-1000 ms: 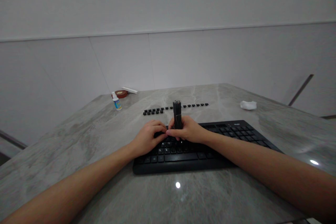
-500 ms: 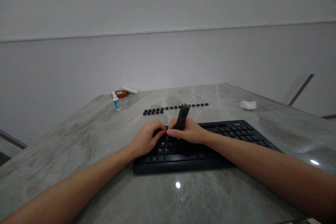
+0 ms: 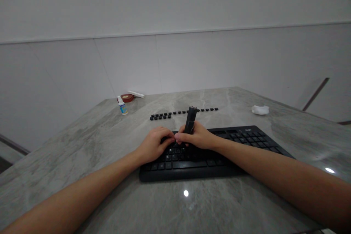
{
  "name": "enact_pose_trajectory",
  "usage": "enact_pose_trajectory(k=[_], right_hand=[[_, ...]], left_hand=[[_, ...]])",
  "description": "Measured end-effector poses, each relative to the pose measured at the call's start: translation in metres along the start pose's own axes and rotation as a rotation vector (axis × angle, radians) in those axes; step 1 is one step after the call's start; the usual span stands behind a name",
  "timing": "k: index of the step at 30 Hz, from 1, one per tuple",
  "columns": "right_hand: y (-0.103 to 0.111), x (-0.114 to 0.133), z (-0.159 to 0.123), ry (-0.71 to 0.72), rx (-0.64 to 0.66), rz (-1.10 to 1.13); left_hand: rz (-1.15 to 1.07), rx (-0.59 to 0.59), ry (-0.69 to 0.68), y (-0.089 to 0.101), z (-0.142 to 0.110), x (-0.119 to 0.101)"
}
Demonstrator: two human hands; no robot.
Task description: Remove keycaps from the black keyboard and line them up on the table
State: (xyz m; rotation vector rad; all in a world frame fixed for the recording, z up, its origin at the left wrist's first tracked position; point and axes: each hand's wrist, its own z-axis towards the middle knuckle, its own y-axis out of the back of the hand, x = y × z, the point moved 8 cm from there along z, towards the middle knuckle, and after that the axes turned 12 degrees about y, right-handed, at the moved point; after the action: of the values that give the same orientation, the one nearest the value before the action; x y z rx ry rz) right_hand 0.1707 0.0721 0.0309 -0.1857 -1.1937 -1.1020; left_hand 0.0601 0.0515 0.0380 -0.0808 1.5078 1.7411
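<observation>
A black keyboard (image 3: 192,174) lies on the grey marbled tabletop, partly covered by both hands and forearms. My right hand (image 3: 202,137) is closed around a black stick-shaped tool (image 3: 190,119) that stands nearly upright, its rough end pointing up. The tool's lower end is hidden, so its kind does not show. My left hand (image 3: 155,144) rests over the keyboard's left part, thumb and fingertips pinched together close to the right fingertips. Whatever sits between them is too small to make out. Behind the keyboard, several loose black keycaps (image 3: 174,113) are lined up in rows.
A small white spray bottle (image 3: 122,107) with a blue label stands at the back left. Near it lie a reddish-brown rounded object (image 3: 127,98) and a white strip (image 3: 136,94). A crumpled white tissue-like piece (image 3: 260,110) is at the right. A wall (image 3: 192,62) bounds the back.
The black tool in my right hand has tipped slightly more upright, its top moving a little left and up. My left hand keeps almost the same place and pinch.
</observation>
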Motion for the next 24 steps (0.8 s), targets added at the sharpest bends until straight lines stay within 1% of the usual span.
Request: enact_pose_trajectory(k=[5,10,19,24], right_hand=[[0.0002,0.0016,-0.0008,0.007,-0.008,-0.048],[0.0004,-0.0011,0.0008,-0.030,-0.021,-0.042],[0.0024,-0.0058,0.0036,-0.072,-0.062,-0.032],[0.0024,-0.0062,0.0046,-0.059,-0.062,-0.059]], left_hand=[[0.028,-0.002,-0.014,-0.0006,0.0005,-0.0010],[0.042,-0.006,-0.006,-0.0006,0.0009,-0.0018],[0.074,-0.038,0.053,-0.0029,0.0024,0.0064],[0.079,-0.055,0.020,-0.0017,0.0012,0.0029]])
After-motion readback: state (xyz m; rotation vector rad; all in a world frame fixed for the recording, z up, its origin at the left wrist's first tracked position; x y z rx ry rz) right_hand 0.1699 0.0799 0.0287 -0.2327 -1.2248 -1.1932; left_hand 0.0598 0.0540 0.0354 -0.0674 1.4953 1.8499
